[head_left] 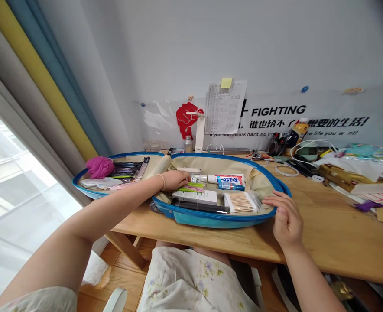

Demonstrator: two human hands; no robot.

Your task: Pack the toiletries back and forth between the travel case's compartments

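Left hand's point(175, 179) fingertips hide among small bottles point(198, 178); labels there unreadable. Clutter point(357, 173) beyond right hand point(287, 221) runs off frame.

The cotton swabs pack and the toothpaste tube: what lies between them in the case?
In the head view, only bare beige lining lies between cotton swabs pack and toothpaste tube.

Toothpaste point(228, 179) behind cotton swabs point(240, 202)

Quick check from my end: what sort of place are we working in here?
Probably a study desk in a home bedroom or dorm. A wooden desk sits beside a curtained window, motivational lettering runs along the wall, and an open blue travel case of toiletries lies under the left hand and right hand.
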